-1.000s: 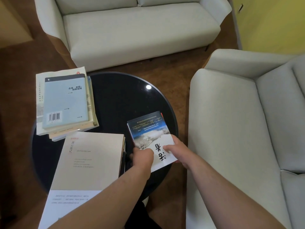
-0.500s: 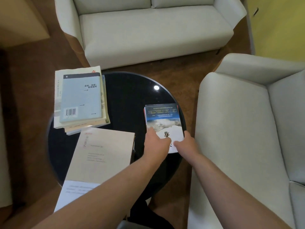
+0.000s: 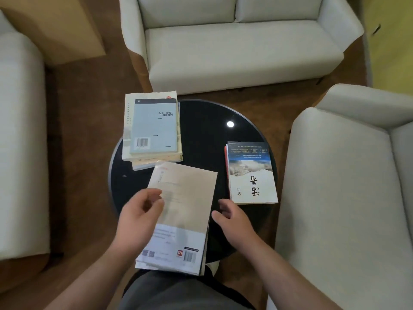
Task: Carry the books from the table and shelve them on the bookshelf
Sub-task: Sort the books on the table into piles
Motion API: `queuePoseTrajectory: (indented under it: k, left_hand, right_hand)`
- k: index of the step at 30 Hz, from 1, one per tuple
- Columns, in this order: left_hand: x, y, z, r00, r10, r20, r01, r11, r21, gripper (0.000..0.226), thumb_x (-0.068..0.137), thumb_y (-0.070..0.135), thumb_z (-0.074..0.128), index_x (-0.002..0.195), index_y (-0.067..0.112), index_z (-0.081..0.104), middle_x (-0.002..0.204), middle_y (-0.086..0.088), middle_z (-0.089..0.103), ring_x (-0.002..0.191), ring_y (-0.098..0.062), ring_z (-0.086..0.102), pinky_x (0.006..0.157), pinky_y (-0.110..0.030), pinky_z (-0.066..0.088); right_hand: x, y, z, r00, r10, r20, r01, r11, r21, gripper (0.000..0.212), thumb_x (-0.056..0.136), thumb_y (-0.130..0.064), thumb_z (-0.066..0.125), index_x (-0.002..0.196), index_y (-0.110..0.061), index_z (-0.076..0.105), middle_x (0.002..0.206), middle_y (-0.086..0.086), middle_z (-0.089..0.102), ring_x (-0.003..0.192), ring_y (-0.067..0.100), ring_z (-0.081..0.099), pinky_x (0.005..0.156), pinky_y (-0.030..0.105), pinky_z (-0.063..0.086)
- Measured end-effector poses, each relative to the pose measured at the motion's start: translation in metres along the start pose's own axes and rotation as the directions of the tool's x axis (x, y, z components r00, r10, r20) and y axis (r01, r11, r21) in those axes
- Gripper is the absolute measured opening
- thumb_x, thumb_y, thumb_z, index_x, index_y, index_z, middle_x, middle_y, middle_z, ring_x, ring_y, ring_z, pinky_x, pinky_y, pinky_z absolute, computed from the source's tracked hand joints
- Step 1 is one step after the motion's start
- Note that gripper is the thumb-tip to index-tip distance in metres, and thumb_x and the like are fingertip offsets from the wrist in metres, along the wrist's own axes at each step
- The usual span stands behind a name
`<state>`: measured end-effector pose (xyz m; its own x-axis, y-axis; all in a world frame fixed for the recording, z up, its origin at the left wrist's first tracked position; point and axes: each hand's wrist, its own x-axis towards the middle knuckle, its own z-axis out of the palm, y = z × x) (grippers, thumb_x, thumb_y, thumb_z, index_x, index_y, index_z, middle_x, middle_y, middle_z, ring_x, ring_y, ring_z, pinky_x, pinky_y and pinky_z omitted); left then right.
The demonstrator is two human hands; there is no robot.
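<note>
The round black worktop (image 3: 201, 135) carried all the books in view. A stack of books (image 3: 156, 159) sat at its far left edge with a pale blue book (image 3: 154, 126) on top, and the stack's left side reached past the rim. A blue-and-white book (image 3: 251, 175) lay flat near the right rim. A large beige book (image 3: 190, 198) lay slanted at the near side, with its white lower end and barcode hanging past the worktop's near edge over the person's lap.

The left hand (image 3: 139, 217) sat over the beige book's left edge, its fingers (image 3: 154, 193) loosely curled above the cover. That grip was apart and clasped nothing, and blur hid whether the fingertips touched the cover. The right hand (image 3: 234, 220) was just beside the same book's right edge, in the gap between it and the blue-and-white book. Its fingers (image 3: 223, 203) were loosely bent, that grip also apart and holding nothing. The beige book thus lay between the two hands.

Bare black glass showed in the middle and at the far right of the worktop. A pale sofa (image 3: 234, 52) stood beyond the far rim, a pale armchair (image 3: 335, 186) was close on the right, and another pale seat (image 3: 20, 130) was well apart on the left across brown floor (image 3: 85, 108).
</note>
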<state>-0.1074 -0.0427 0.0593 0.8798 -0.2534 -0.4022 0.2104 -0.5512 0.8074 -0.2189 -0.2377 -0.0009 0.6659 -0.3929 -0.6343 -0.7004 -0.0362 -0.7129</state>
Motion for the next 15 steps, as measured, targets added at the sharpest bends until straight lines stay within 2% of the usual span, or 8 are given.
queuePoseTrajectory:
  k: [2,3,5,6,8,10,12,15]
  left_hand:
    - [0.018,-0.024,-0.012,0.994,-0.059,-0.092,0.066,0.994,0.081,0.050,0.092,0.032,0.068,0.139,0.026,0.051,0.136,0.002,0.057,0.122,-0.021,0.057,0.099,-0.043,0.052]
    - [0.027,-0.037,-0.018,0.987,-0.143,-0.067,0.148,0.986,0.076,0.066,0.090,0.037,0.070,0.148,0.025,0.041,0.149,-0.001,0.047,0.132,-0.025,0.051,0.105,-0.048,0.047]
    - [0.044,-0.058,-0.025,0.927,-0.343,0.150,0.353,0.934,-0.049,0.091,0.083,0.046,0.075,0.157,0.024,0.026,0.158,-0.008,0.037,0.132,-0.033,0.052,0.102,-0.053,0.050]
    - [0.050,-0.065,-0.025,0.873,-0.393,0.288,0.439,0.891,-0.114,0.097,0.078,0.051,0.078,0.155,0.024,0.028,0.153,-0.011,0.044,0.122,-0.036,0.061,0.095,-0.054,0.055]
    - [0.053,-0.069,-0.026,0.796,-0.382,0.470,0.491,0.861,-0.131,0.083,0.076,0.053,0.078,0.143,0.020,0.043,0.130,-0.015,0.065,0.101,-0.037,0.073,0.086,-0.057,0.059]
    - [0.058,-0.069,-0.022,0.791,-0.349,0.503,0.460,0.880,-0.114,0.055,0.086,0.043,0.069,0.132,0.018,0.051,0.113,-0.015,0.074,0.094,-0.036,0.076,0.085,-0.058,0.059]
    - [0.061,-0.072,-0.020,0.788,-0.346,0.510,0.473,0.870,-0.139,0.045,0.092,0.037,0.065,0.131,0.019,0.051,0.113,-0.015,0.074,0.093,-0.036,0.076,0.084,-0.057,0.060]
    - [0.063,-0.081,-0.023,0.727,-0.362,0.583,0.568,0.794,-0.215,0.051,0.090,0.043,0.063,0.132,0.017,0.050,0.118,-0.019,0.072,0.100,-0.039,0.073,0.084,-0.054,0.059]
  right_hand:
    - [0.000,-0.002,0.015,0.999,0.021,0.047,-0.023,0.999,0.036,0.046,0.098,-0.031,0.065,0.141,-0.024,0.050,0.121,-0.017,0.057,0.112,0.003,0.055,0.090,0.019,0.046]
    - [0.000,-0.002,0.022,0.997,0.038,0.070,-0.044,0.996,0.073,0.045,0.097,-0.034,0.066,0.138,-0.025,0.050,0.121,-0.016,0.059,0.110,0.004,0.058,0.086,0.018,0.047]
    - [0.003,0.001,0.036,0.993,0.082,0.090,-0.096,0.982,0.165,0.052,0.094,-0.042,0.069,0.138,-0.025,0.048,0.130,-0.007,0.062,0.115,0.011,0.062,0.084,0.021,0.049]
    - [0.004,0.000,0.041,0.990,0.106,0.096,-0.124,0.971,0.206,0.051,0.094,-0.043,0.069,0.137,-0.027,0.048,0.129,-0.005,0.064,0.113,0.012,0.063,0.082,0.021,0.050]
    - [0.005,0.001,0.052,0.985,0.145,0.098,-0.167,0.946,0.277,0.046,0.094,-0.038,0.071,0.133,-0.028,0.050,0.126,-0.003,0.067,0.109,0.013,0.066,0.079,0.021,0.052]
    - [0.010,0.003,0.059,0.981,0.173,0.088,-0.193,0.922,0.335,0.041,0.094,-0.033,0.072,0.130,-0.027,0.054,0.127,0.002,0.069,0.111,0.018,0.068,0.087,0.029,0.056]
    - [0.012,0.006,0.064,0.979,0.187,0.081,-0.203,0.895,0.398,0.042,0.094,-0.032,0.071,0.132,-0.025,0.055,0.131,0.007,0.069,0.113,0.023,0.069,0.094,0.036,0.057]
    - [0.009,0.006,0.070,0.971,0.214,0.107,-0.237,0.805,0.543,0.053,0.095,-0.039,0.067,0.140,-0.025,0.042,0.129,0.009,0.068,0.108,0.023,0.070,0.079,0.030,0.058]
